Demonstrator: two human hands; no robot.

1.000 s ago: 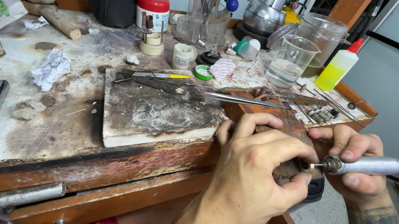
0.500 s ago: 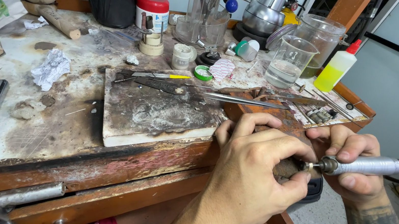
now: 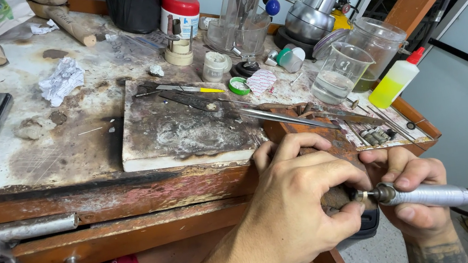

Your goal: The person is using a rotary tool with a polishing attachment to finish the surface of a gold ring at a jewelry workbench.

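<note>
Clearly the left hand (image 3: 303, 200) pinches a small dark piece (image 3: 334, 198) against the bench (image 3: 133, 190); the right hand (image 3: 414, 195), wrapped round the rotary tool (image 3: 429, 195), should press lightly, braced.

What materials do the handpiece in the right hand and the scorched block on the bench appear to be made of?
The handpiece looks like brushed metal: silver-grey, with a dull sheen. The scorched block seems ceramic or a similar fireproof board: pale edges and a matte face with black burn marks. The bench looks like worn, chipped wood.
</note>
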